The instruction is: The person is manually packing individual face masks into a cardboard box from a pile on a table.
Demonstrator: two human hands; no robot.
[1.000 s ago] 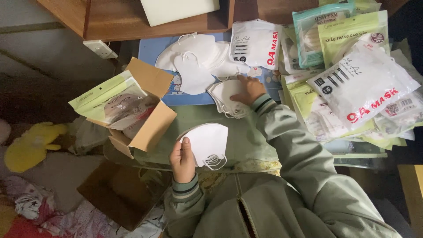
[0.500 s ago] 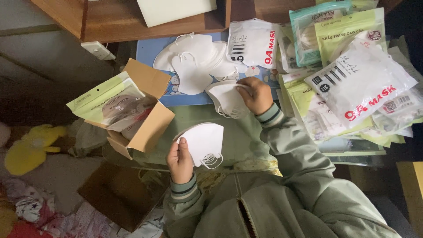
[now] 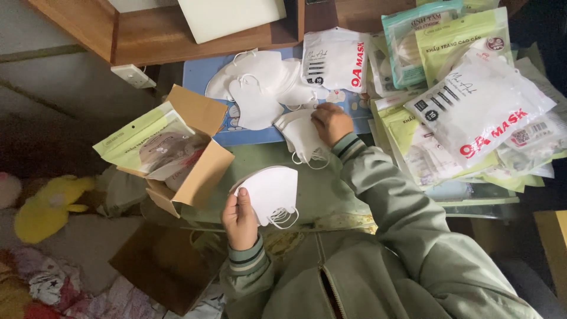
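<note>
At the far left, well away from the fingers, a yellow soft toy [image 3: 44,207] lies on the floor, blurred. Nearer, up and left of the left hand's fingers, an open cardboard box [image 3: 195,159] on the bench [image 3: 331,189] holds a green-edged pouch [image 3: 150,145] with a clear window; what is inside the pouch is hard to make out.

The left hand [image 3: 239,218] has its fingers [image 3: 231,201] clamped on the left edge of a small stack of folded white masks [image 3: 271,192]. The stack's long axis runs left to right, curved fold upward, ear loops dangling at its lower right.

Up and right, the right hand [image 3: 331,123] has its fingers curled down onto a second stack of masks [image 3: 304,139] lying on the bench, loops trailing toward the person; the fingertips are hidden, so the grip cannot be told. Just beyond those fingers a loose heap of white masks [image 3: 260,88] rests on a blue mat [image 3: 204,71].

Right of the fingers, white and green mask packets [image 3: 472,112] overlap in a pile, partly cut off by the frame edge.
</note>
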